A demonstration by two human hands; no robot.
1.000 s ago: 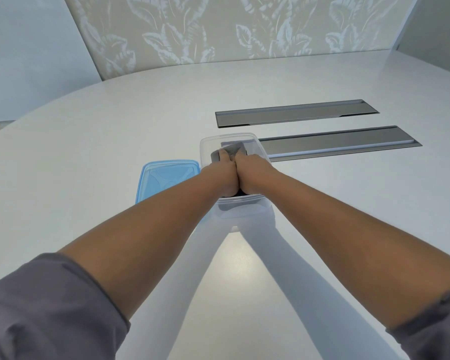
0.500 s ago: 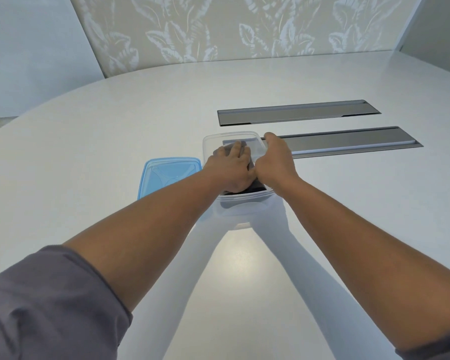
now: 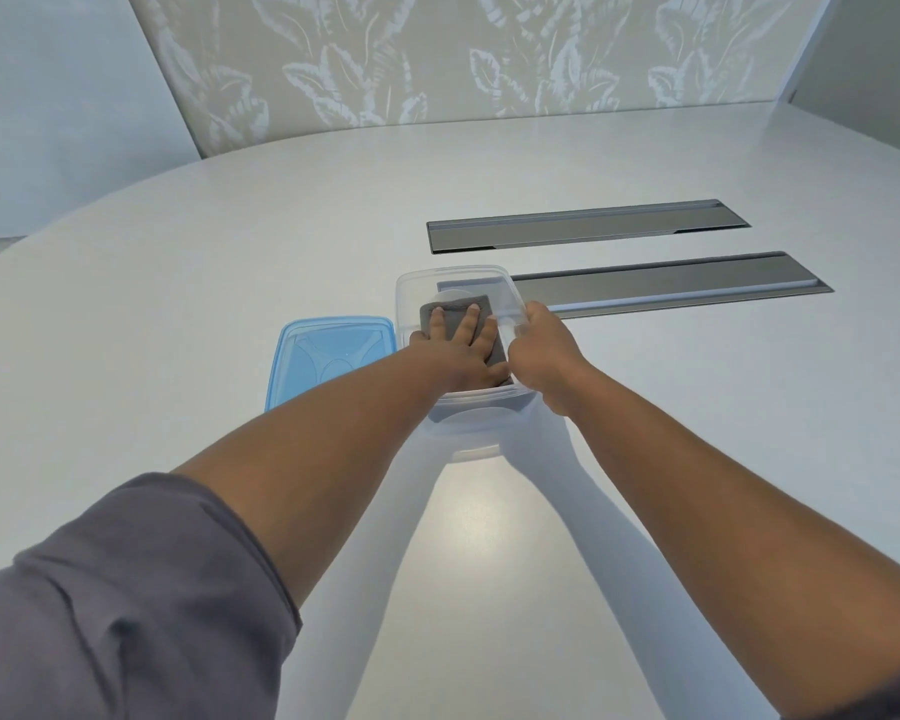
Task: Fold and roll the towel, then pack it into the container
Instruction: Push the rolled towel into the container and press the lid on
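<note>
A clear plastic container (image 3: 404, 298) stands on the white table, with a grey towel (image 3: 481, 307) lying inside it. My left hand (image 3: 458, 350) rests flat on the towel, fingers spread, pressing it down into the container. My right hand (image 3: 541, 350) grips the container's right rim with curled fingers. The near part of the towel is hidden under my left hand.
A blue lid (image 3: 328, 358) lies flat just left of the container. Two recessed grey metal channels (image 3: 583, 231) (image 3: 671, 283) run across the table beyond and to the right. The table's curved far edge meets a leaf-patterned wall.
My hands were together in fists on the towel. The right hand has moved off to the container's right rim, and the left hand has flattened, fingers spread, on the towel.
</note>
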